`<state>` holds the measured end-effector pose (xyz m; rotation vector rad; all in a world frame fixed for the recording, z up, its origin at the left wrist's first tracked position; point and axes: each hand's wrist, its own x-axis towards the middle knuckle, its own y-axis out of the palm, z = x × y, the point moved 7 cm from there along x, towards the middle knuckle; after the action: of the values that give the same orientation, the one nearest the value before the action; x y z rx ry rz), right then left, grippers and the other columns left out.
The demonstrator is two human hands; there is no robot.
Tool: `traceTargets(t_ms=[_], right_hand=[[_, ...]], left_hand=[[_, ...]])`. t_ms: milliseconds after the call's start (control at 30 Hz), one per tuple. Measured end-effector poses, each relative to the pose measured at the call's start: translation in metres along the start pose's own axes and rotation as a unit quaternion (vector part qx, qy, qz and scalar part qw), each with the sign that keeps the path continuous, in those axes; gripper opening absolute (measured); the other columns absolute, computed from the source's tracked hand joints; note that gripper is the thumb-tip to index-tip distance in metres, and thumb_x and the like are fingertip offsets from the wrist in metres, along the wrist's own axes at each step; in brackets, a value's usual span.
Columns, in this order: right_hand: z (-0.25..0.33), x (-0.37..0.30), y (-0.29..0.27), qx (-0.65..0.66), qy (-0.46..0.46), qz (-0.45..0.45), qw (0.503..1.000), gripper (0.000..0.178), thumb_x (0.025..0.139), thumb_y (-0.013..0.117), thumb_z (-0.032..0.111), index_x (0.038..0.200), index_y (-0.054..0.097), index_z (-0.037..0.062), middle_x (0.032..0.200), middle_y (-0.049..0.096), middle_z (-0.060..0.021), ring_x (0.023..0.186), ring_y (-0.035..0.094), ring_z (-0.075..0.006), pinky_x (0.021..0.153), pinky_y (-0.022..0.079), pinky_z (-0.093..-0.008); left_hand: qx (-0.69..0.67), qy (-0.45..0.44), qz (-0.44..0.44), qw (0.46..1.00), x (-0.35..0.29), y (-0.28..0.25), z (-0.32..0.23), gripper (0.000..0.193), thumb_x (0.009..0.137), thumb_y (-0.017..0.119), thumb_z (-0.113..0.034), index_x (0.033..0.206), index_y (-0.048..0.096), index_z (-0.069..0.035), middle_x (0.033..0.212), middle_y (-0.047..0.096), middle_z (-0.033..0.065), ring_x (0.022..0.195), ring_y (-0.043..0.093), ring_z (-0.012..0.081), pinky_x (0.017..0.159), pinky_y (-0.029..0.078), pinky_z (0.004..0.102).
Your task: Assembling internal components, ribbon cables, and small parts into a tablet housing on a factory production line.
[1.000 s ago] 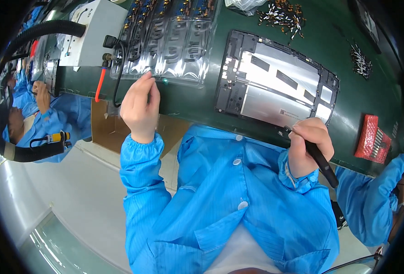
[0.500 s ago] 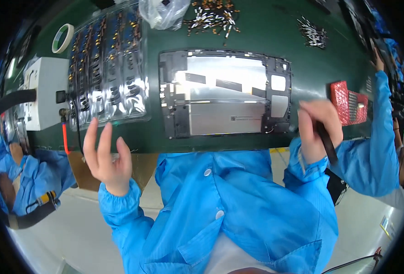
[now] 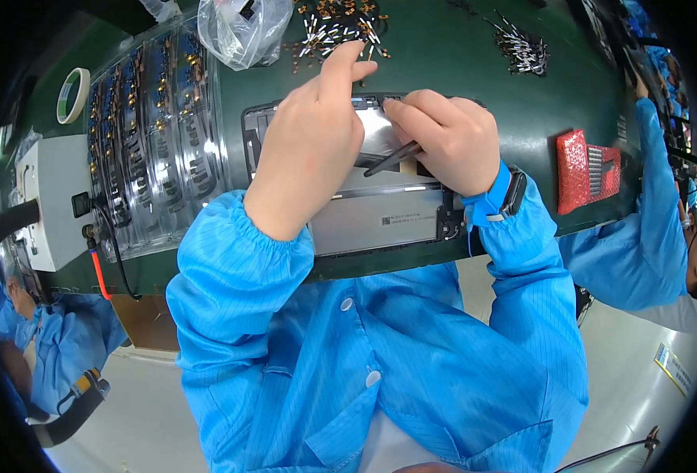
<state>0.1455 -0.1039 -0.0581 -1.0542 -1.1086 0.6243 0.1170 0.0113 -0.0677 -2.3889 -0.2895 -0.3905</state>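
Observation:
A tablet-like device body [image 3: 376, 225], with a dark frame and silver plates, lies flat before me, partly hidden by my hands. My right hand [image 3: 455, 142] is closed around a slim black stick tool [image 3: 393, 159], whose pointed end slants down to the left over the device. The thumb and forefinger of that hand meet at the device's far edge; whether they pinch something there is hidden. Across the device's left part reaches my left hand [image 3: 317, 126], its fingers stretched toward a pile of small white, black and copper-coloured parts [image 3: 336, 31]. Nothing shows in its grasp.
Clear plastic trays of flex parts [image 3: 159, 134] lie at left, beside a white box with hoses [image 3: 57, 197] and a tape roll [image 3: 73, 95]. A plastic bag [image 3: 246, 31] and more small parts [image 3: 522, 51] lie farther back; red bubble wrap [image 3: 573, 169] lies right. Other people sit on both sides.
Both hands have moved in over the device from its two sides. My left hand now extends to the parts pile; the right brought the black tool along. The view has shifted slightly.

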Motion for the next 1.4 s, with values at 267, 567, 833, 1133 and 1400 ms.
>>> traceTargets(t_ms=[267,567,833,1133,1400], right_hand=[[-0.003,0.003,0.0,0.017,0.014,-0.003,1.0,0.023,0.064,0.063,0.01,0.087,0.062,0.009,0.075,0.056,-0.001,0.059,0.057,-0.0182,0.049,0.044,-0.0295],[-0.043,-0.016,-0.071,0.092,0.19,-0.109,0.971,0.02,0.071,0.065,0.008,0.091,0.065,0.0061,0.078,0.061,-0.0075,0.066,0.059,-0.0219,0.055,0.047,-0.0288],[-0.05,-0.085,-0.043,0.11,0.36,0.003,0.927,0.022,0.068,0.066,0.005,0.089,0.064,0.0056,0.08,0.059,-0.013,0.073,0.059,-0.0284,0.064,0.048,-0.0317],[-0.066,-0.079,-0.035,0.349,0.403,-0.05,0.845,0.021,0.078,0.059,0.002,0.098,0.055,0.0049,0.082,0.059,-0.0042,0.072,0.058,-0.0098,0.063,0.047,-0.0247],[-0.076,-0.073,-0.032,0.292,0.406,-0.074,0.863,0.017,0.075,0.065,0.005,0.092,0.064,0.0058,0.074,0.061,-0.0022,0.066,0.057,-0.008,0.06,0.047,-0.0221]], left_hand=[[0.034,0.052,0.037,0.997,-0.001,0.006,-0.002,0.053,0.073,0.047,0.006,0.124,0.037,-0.004,0.101,0.061,0.0091,0.095,0.056,0.0275,0.084,0.042,0.0375],[0.248,0.126,0.115,0.954,-0.013,0.013,-0.029,0.049,0.077,0.05,-0.005,0.125,0.041,-0.006,0.104,0.06,0.005,0.101,0.054,0.0191,0.095,0.033,0.0463],[0.271,0.122,0.118,0.948,-0.014,0.015,-0.031,0.064,0.066,0.055,0.001,0.128,0.04,-0.01,0.106,0.058,0.0032,0.105,0.053,0.0166,0.1,0.028,0.0453],[0.247,0.082,0.17,0.951,-0.014,0.008,-0.027,0.057,0.071,0.048,0.0,0.127,0.041,-0.009,0.12,0.053,0.004,0.111,0.05,0.0201,0.099,0.028,0.0495],[0.283,0.147,0.206,0.925,-0.012,0.011,-0.034,0.043,0.068,0.059,-0.008,0.111,0.055,-0.009,0.12,0.053,0.0036,0.112,0.049,0.0198,0.094,0.035,0.045]])
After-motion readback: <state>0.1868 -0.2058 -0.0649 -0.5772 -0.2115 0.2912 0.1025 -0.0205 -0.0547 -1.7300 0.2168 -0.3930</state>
